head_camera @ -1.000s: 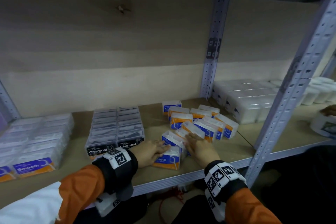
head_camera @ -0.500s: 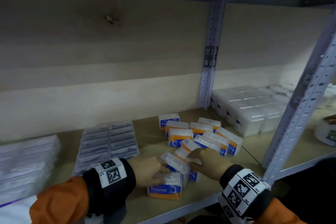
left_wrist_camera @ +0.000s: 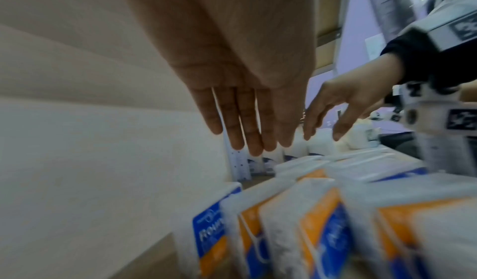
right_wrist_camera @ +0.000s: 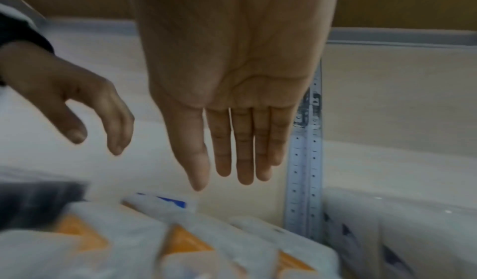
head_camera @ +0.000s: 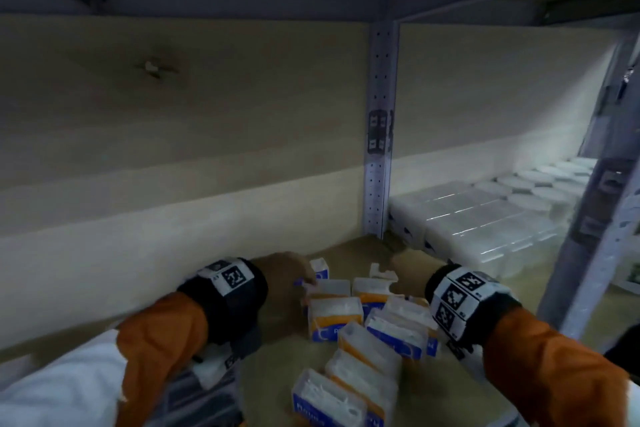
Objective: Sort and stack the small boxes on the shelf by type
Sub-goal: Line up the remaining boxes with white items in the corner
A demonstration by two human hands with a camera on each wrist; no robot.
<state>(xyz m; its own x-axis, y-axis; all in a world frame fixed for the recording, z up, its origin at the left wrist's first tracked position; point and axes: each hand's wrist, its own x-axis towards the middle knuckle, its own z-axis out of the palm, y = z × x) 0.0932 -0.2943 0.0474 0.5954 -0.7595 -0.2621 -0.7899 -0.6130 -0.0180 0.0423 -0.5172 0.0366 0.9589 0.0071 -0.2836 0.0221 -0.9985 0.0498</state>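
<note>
**Boxes Not Yet Stacked**

The small boxes point(head_camera: 363, 329) are seen bunched on the shelf point(head_camera: 273, 388), near the grey post point(head_camera: 379, 135). Some are stood up and some are tipped over. No tidy stack is seen among them, so most of the sorting is judged to be left. The left hand point(head_camera: 287, 269) is held over the back boxes with its fingers point(left_wrist_camera: 242, 128) straight and close together. The right hand point(head_camera: 405, 274) is held the same way, fingers point(right_wrist_camera: 242, 144) straight. Nothing is held. White tubs point(head_camera: 485, 218) are kept past the post.
</note>
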